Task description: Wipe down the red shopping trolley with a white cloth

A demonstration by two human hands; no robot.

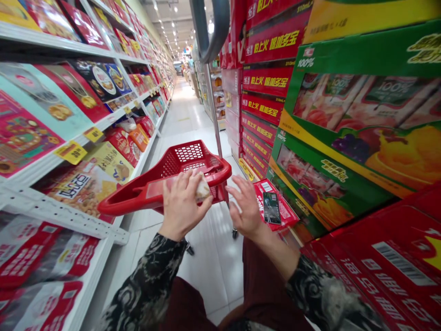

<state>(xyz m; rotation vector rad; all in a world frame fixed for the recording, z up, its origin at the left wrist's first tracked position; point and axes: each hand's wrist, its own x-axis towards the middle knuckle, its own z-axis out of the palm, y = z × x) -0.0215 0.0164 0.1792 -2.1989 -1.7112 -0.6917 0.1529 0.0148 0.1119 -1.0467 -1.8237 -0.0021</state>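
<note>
Aisle (182, 106) ahead: left hand (183, 202) grasping the pale wad (204, 188), press evenly along your cart's (129, 202) near rim; right hand (244, 207) looks empty.

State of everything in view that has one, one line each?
Left hand: closed on the whitish item
Whitish item: held, partly hidden
Right hand: open, holding nothing visible
Red wheeled shopping basket: upright, open-topped
Smartphone: lying screen up on a red box
Green juice boxes: stacked

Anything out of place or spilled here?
One oddity: a phone lying on a red box low on the right, beside the green cartons. It looks more like someone's belonging than shelf stock. No spill or damage visible.
</note>
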